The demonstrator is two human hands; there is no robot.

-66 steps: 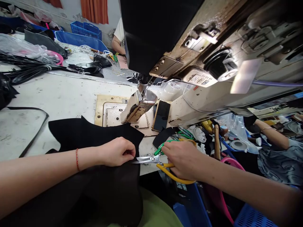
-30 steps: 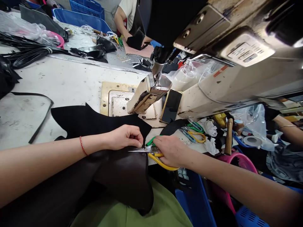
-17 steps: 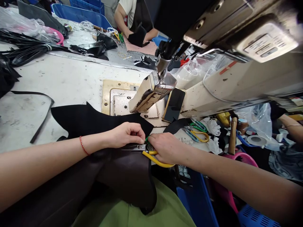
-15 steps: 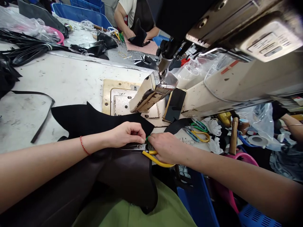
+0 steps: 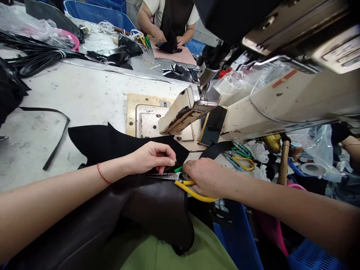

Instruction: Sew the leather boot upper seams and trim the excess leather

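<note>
A black fabric piece lies on the white table and hangs over its front edge into my lap as dark leather. My left hand pinches the fabric's edge, fingers closed on it. My right hand grips scissors with yellow and green handles. The blades point left under my left fingers, at the fabric's edge. The two hands almost touch.
A sewing machine looms at the right, its presser foot over a brass plate. A phone lies beside it. More scissors, tape and clutter fill the right. Another person works at the far side; black strips lie far left.
The scissors have moved left into the fabric edge and my right hand has closed in on my left. The view has tilted slightly, showing more of the far person.
</note>
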